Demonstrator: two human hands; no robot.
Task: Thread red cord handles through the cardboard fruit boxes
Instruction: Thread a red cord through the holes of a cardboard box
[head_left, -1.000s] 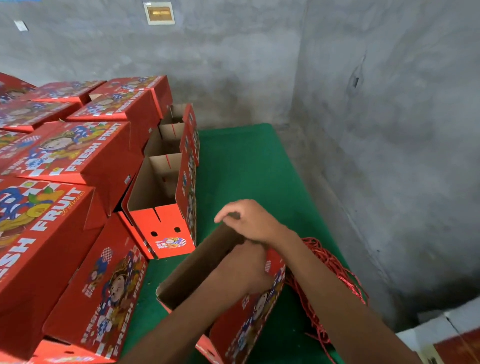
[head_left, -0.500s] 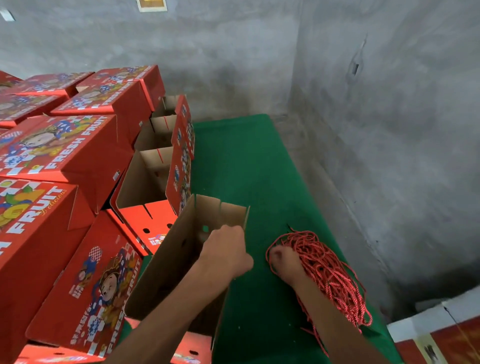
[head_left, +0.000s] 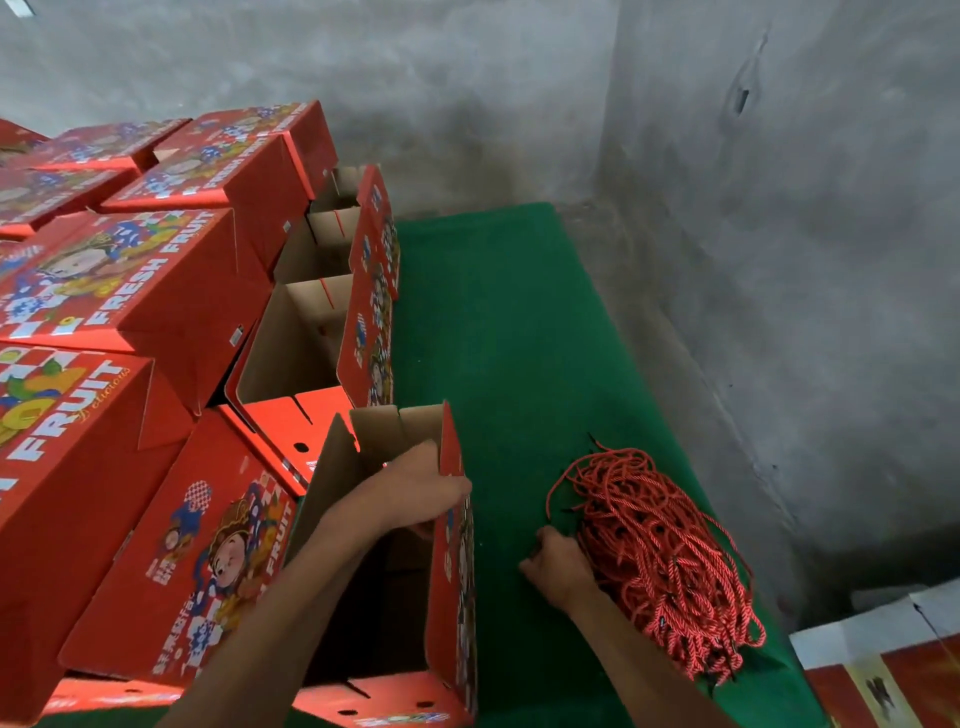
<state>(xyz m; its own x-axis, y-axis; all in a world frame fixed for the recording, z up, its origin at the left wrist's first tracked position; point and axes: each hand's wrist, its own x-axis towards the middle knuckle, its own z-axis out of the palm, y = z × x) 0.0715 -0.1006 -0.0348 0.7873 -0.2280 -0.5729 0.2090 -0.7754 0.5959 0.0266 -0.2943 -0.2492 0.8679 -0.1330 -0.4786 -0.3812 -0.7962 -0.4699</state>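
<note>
Cord (head_left: 670, 551) lies in a loose red heap on the green table (head_left: 519, 322), just right of the open box (head_left: 452, 545); it looks light, limp and tangle-prone (best pinched near one end). The right hand (head_left: 558, 566) touches the heap's left edge, its grasp unclear, while the left hand (head_left: 421, 486) grips the box's right wall.

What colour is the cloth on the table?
Green. The table cloth shows best in the head view, under the pile of red cords.
</note>
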